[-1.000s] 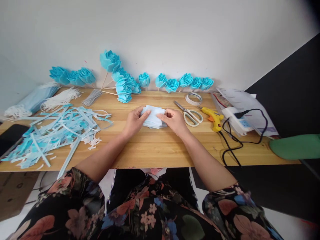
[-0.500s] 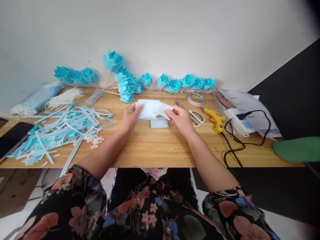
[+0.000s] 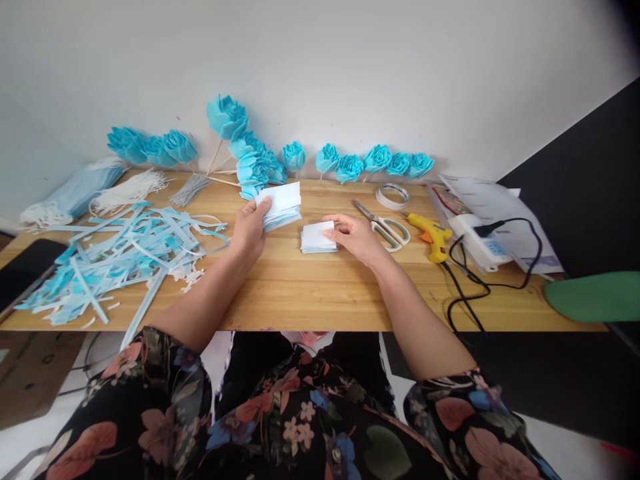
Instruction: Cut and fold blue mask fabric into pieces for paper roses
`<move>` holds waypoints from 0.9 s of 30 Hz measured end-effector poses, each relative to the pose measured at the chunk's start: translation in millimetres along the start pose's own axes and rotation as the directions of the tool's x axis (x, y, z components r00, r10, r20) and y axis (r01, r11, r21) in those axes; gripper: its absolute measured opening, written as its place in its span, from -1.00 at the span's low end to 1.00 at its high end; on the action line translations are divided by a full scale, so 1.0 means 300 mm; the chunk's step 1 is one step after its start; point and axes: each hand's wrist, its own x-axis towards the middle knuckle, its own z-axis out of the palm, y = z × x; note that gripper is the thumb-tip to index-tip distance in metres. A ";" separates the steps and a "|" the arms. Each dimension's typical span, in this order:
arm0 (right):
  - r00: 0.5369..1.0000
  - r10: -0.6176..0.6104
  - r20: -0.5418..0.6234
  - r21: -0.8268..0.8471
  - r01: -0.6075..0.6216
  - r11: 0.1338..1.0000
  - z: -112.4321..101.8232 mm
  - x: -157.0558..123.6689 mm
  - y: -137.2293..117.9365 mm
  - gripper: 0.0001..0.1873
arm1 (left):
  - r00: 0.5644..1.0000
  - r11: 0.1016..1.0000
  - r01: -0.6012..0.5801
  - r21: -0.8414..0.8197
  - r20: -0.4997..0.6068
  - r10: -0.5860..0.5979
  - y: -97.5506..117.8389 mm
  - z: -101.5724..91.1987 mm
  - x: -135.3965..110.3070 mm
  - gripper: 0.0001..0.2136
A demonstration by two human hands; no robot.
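Observation:
My left hand [image 3: 251, 225] is closed on a stack of pale fabric pieces [image 3: 280, 205], thumb on top, lifted above the table. Their top faces are white, with light blue layers below. To the right, my right hand [image 3: 354, 235] pinches a single white fabric piece [image 3: 319, 233] at its right edge. That piece lies over a smaller pile of similar pieces [image 3: 320, 250] on the wooden table [image 3: 300, 293]. Just beyond my right hand are scissors [image 3: 383, 225] with pale handles.
Blue fabric flowers [image 3: 350, 168] line the wall. Cut strips [image 3: 125, 260] heap at left, near face masks [image 3: 75, 193], white ear loops [image 3: 131, 190], grey wires [image 3: 190, 190] and a phone [image 3: 30, 273]. Tape [image 3: 393, 195], a yellow glue gun [image 3: 431, 235] and a power strip [image 3: 483, 243] lie right.
My right hand has drawn a white piece off the stack and brought it down onto the smaller pile. My left hand has moved slightly left with the stack, now tilted.

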 end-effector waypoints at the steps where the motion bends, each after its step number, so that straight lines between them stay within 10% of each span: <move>1: 1.000 -0.006 0.004 -0.022 0.006 1.000 0.001 0.000 0.001 -0.54 | 1.000 1.000 0.003 -0.001 0.005 -0.003 -0.001 0.000 0.000 -0.77; 9: 0.992 -0.100 -0.075 -0.613 0.033 0.789 0.030 -0.004 -0.013 -0.61 | 0.999 1.000 0.014 0.027 0.047 -0.016 -0.018 0.004 -0.002 -0.76; 18: 0.979 -0.117 -0.168 -0.104 0.101 0.989 0.024 -0.003 -0.034 -0.49 | 0.977 0.944 -0.129 0.303 0.202 0.069 -0.034 0.031 -0.049 -0.62; 27: 0.975 -0.139 -0.175 -0.175 0.108 0.979 0.052 -0.014 -0.045 -0.52 | 0.926 0.857 -0.261 0.444 0.365 0.092 -0.025 0.060 -0.086 -0.63</move>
